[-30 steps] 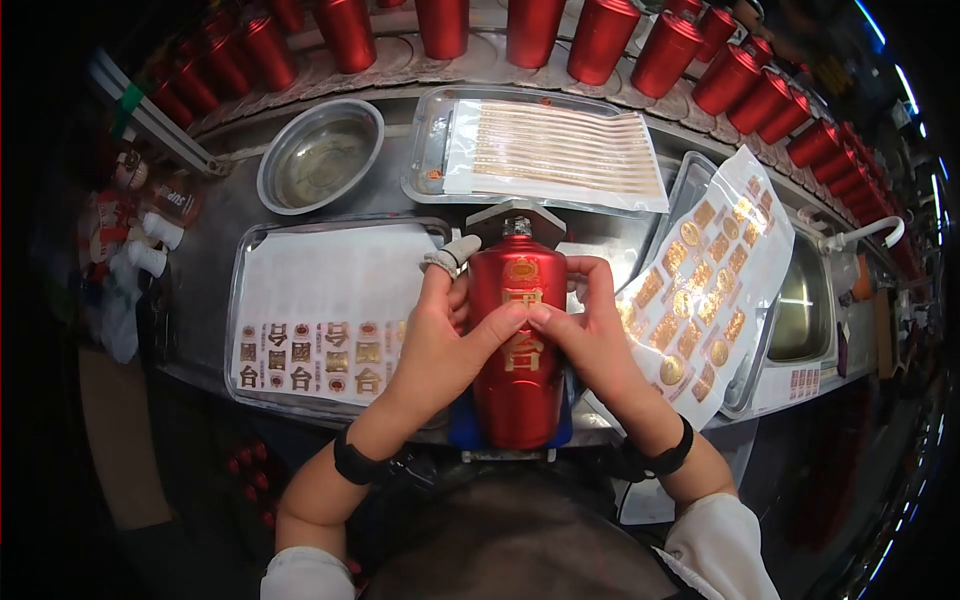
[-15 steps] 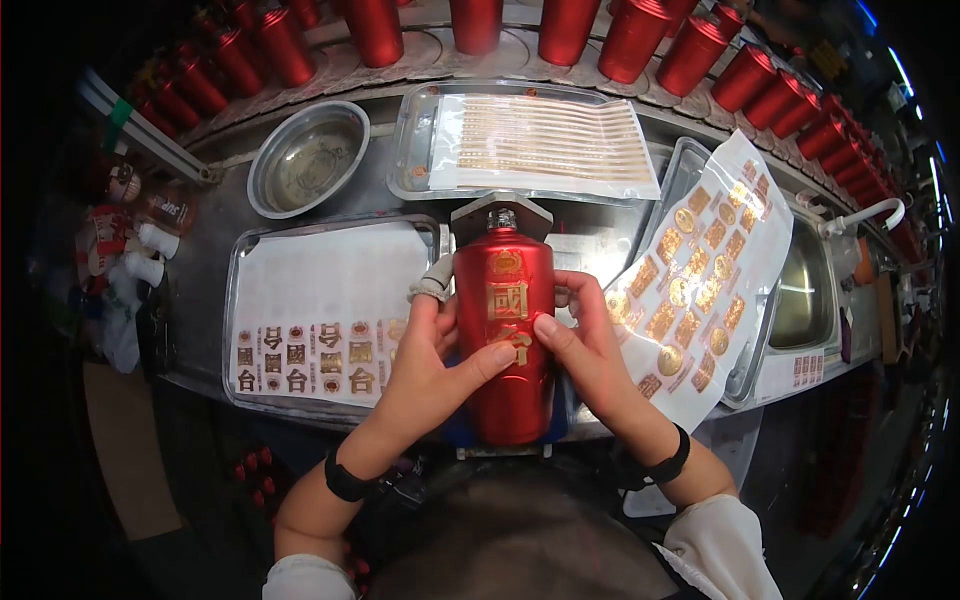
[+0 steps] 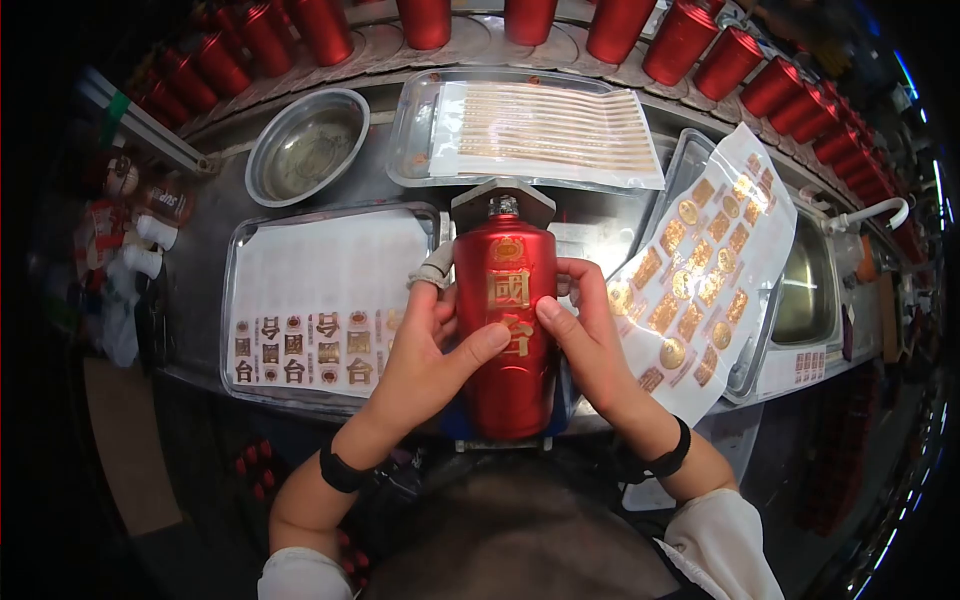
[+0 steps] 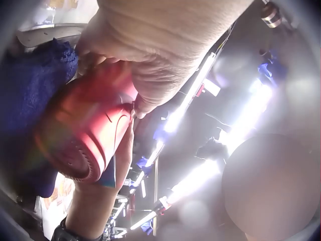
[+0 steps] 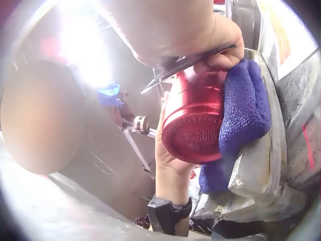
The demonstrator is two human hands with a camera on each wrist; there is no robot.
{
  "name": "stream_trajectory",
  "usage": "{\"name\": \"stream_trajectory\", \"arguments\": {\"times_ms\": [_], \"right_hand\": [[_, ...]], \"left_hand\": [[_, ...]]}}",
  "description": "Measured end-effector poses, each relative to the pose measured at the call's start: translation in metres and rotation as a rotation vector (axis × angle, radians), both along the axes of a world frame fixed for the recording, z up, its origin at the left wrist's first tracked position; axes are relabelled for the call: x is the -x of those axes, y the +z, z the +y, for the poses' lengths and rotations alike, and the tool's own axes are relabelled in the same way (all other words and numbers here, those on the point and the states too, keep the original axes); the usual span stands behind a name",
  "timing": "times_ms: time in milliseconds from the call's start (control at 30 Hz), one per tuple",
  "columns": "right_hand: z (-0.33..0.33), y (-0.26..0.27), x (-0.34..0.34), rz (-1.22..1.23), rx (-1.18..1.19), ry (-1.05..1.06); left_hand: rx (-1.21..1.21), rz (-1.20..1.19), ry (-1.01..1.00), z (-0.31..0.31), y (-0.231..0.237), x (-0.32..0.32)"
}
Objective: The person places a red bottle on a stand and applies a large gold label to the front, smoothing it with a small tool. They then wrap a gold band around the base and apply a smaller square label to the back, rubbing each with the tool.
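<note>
A red bottle [image 3: 507, 395] with gold characters [image 3: 509, 290] lies with its neck away from me, on a blue cloth [image 5: 246, 110]. My left hand [image 3: 425, 345] holds its left side, the thumb pressed at the lower character's left edge. A pale finger cover [image 3: 432, 268] sits on one left finger. From the other side my right hand [image 3: 595, 345] grips the bottle, its thumb at that character's upper right. The right wrist view shows a thin pointed metal tool [image 5: 183, 65] tucked in the right hand. Fingers behind the bottle are hidden.
Left stands a tray with a sheet of gold characters [image 3: 300, 345]; right, a tray with a gold sticker sheet [image 3: 700, 270]. Behind are a metal bowl [image 3: 308, 148] and a tray of gold strips [image 3: 545, 130]. Red bottles [image 3: 425, 22] line a conveyor at the back.
The two thumbs, together at the middle of the bottle a second ago, have moved apart to either side of the lower character. Bottles on the conveyor have shifted along.
</note>
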State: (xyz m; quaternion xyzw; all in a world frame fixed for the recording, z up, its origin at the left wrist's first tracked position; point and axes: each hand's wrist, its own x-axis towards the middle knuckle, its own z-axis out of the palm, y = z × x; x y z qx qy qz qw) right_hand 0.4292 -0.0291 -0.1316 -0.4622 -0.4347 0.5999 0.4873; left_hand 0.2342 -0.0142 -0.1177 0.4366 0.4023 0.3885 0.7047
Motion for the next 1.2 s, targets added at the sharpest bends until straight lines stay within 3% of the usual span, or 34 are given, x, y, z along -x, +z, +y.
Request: {"name": "stream_trajectory", "arguments": {"times_ms": [300,467,567,667,900,1200], "right_hand": [[-0.01,0.012,0.006,-0.199,0.003,0.003],[-0.007,0.012,0.0,-0.095,0.065,0.014],[-0.008,0.014,0.002,-0.133,0.041,0.013],[-0.011,0.009,0.002,-0.205,0.005,0.01],[-0.01,0.003,-0.001,-0.294,0.012,0.0],[-0.005,0.005,0.01,-0.028,0.08,-0.092]], "left_hand": [[-0.057,-0.013,-0.029,-0.004,-0.009,0.009],[0.005,-0.122,0.021,-0.004,-0.011,0.009],[0.002,-0.097,0.026,-0.008,-0.015,0.008],[-0.19,0.09,-0.018,-0.01,-0.009,0.005],[-0.155,0.065,-0.028,-0.009,-0.01,0.008],[-0.145,0.082,-0.015,-0.009,-0.006,0.003]]}}
